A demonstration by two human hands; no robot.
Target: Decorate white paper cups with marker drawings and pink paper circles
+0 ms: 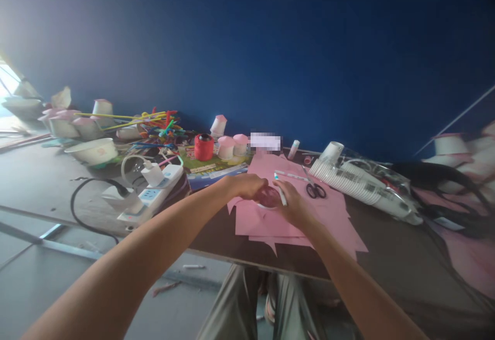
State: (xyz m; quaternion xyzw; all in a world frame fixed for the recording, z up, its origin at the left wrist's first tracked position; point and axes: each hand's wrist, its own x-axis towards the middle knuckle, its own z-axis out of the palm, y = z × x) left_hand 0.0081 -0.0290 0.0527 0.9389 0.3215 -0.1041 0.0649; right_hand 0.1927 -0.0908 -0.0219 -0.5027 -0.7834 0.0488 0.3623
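My left hand [251, 186] is closed around the side of a small round pink-topped piece [267, 197] with a white rim, low over pink paper sheets [255, 224]. On its other side my right hand [290, 199] is closed on a white pen [281, 193] with a blue-green end. Whether the right fingers also touch the round piece is too blurred to tell. Scissors [316, 190] with dark handles lie on the paper to the right of my hands, beside a ruler [292, 175].
Behind my hands stand pink-topped paper cups [226, 147], a red roll [203, 147] and a glue stick [293, 149]. A bagged stack of white cups [348, 182] lies right. Left are a power strip [154, 195], a white bowl [93, 150] and coloured pipe cleaners [162, 126].
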